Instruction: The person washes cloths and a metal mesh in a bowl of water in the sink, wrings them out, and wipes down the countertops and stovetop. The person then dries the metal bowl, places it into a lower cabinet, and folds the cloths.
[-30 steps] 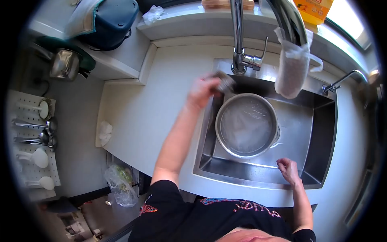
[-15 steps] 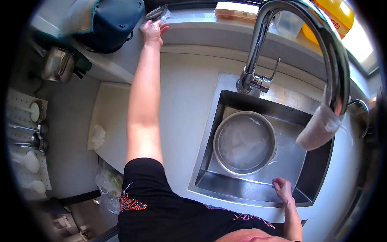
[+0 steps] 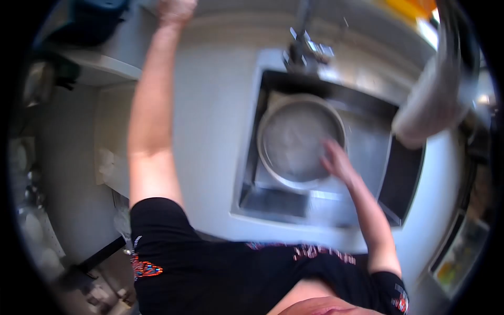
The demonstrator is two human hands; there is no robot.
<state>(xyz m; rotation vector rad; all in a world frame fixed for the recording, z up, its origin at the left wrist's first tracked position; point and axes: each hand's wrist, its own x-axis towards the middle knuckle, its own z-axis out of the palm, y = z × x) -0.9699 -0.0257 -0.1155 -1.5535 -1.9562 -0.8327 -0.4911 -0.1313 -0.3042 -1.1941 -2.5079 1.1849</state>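
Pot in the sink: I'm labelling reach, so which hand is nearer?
Right. The right hand is at the right edge of the pot, contact unclear; the left hand is well away, up and left, at the picture's top.

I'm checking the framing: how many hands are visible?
2: the left hand at the top edge, partly out of frame; the right hand, blurred, at the right rim of the pot.

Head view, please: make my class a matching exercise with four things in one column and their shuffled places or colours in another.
Column one
1. pot
2. left hand
3. shirt
4. right hand

Column two
A. overlapping the pot's right-hand part in view
B. standing in the sink
C. black
D. at the picture's top edge

Pairs: 1-B, 2-D, 3-C, 4-A
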